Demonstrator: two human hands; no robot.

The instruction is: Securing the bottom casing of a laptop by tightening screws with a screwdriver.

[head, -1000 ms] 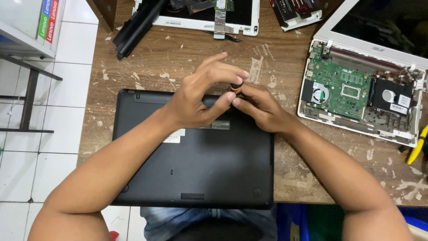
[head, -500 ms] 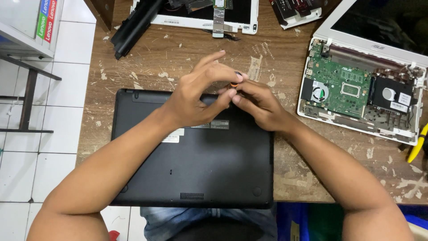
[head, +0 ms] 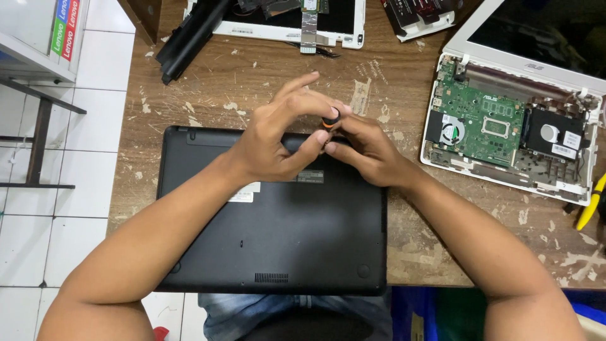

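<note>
Almost nothing has shifted over the last second: both hands remain bunched together over the back edge of the black laptop (head: pixel 271 221), which lies bottom-up on the worn wooden workbench (head: pixel 252 82), so the work looks stuck on one spot near the hinge side rather than moving along the case. The right hand (head: pixel 366 151) grips a small screwdriver (head: pixel 330 120) with a black cap and an orange ring, fingers closed round its handle, and holds it upright with the tip hidden below the fingers. The left hand (head: pixel 278 142) curls in from the other side, thumb and bent fingers pinched loosely at the same tool, index finger raised and stretched outward; whether it truly clamps the shaft I cannot tell. Both forearms angle in from the lower corners and meet above the laptop's upper middle. Off to the right sits an opened white laptop (head: pixel 505 126) with its green board and fan bared, and a black battery bar (head: pixel 189 38) lies at the top left
</note>
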